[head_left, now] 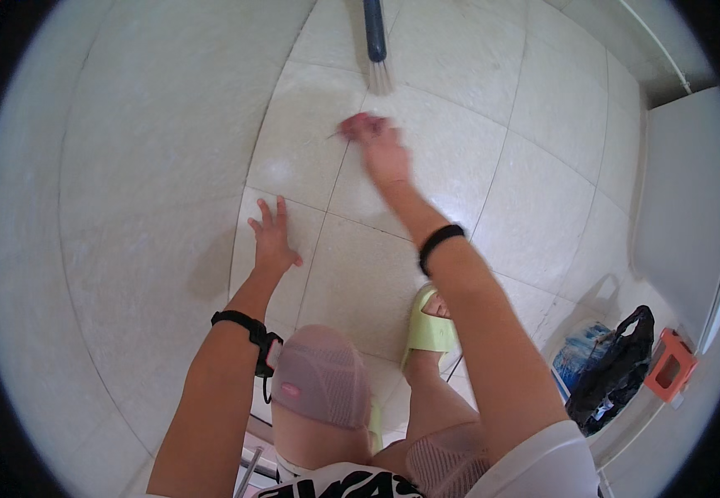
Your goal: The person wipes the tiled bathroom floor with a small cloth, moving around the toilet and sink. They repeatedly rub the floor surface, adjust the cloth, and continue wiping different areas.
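Observation:
My right hand (386, 158) reaches forward, blurred by motion, and presses a crumpled red cloth (363, 125) to the pale floor tiles (414, 158). The cloth is smeared too, so its edges are hard to make out. Just beyond it, a dark blue handle (374, 31) ends in pale bristles (380, 78), like a brush; its top runs out of view. My left hand (273, 241) holds nothing. Its fingers are spread beside the seam between the floor and the tiled wall at left; whether it touches the wall I cannot tell.
A tiled wall (153, 166) rises along the left. At right stand a white cabinet-like box (682, 183), a black plastic bag (617, 378), a blue-and-white package (580, 353) and an orange frame-like object (672, 365). My foot in a light green slipper (429, 329) is below my right arm.

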Action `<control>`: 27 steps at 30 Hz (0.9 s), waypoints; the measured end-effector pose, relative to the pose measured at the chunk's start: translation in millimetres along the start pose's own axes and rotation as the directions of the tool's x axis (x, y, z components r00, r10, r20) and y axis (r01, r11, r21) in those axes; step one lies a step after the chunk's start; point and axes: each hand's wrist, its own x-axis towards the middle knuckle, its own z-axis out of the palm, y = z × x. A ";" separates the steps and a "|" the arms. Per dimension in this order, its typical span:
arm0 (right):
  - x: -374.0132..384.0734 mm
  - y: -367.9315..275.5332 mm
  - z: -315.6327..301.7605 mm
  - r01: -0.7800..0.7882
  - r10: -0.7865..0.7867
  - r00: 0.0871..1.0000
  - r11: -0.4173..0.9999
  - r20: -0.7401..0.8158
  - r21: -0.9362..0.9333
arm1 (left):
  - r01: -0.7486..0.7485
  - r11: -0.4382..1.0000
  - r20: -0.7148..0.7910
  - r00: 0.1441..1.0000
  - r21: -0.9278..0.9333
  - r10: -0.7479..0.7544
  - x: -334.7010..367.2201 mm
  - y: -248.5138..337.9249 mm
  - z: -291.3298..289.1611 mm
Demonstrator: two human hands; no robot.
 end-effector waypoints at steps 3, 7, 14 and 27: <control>-31.9 101.8 -51.6 -0.172 0.195 0.923 0.980 -0.332 0.098 | -0.002 1.000 -0.023 1.000 -0.024 0.001 1.7 -4.6 -0.1; -128.0 207.1 -121.3 -0.464 0.350 0.779 0.880 -0.521 -0.102 | -0.002 1.000 -0.002 1.000 -0.019 0.002 -1.6 -2.3 1.0; -214.9 216.9 -138.2 -0.616 0.487 0.702 0.781 -0.519 -0.100 | 0.036 0.998 0.021 0.999 0.044 -0.037 3.9 2.1 -2.3; -125.8 -18.5 39.8 0.285 -0.283 0.958 0.958 0.046 -0.025 | -0.043 0.999 0.065 0.997 0.008 0.042 -3.7 2.7 -9.6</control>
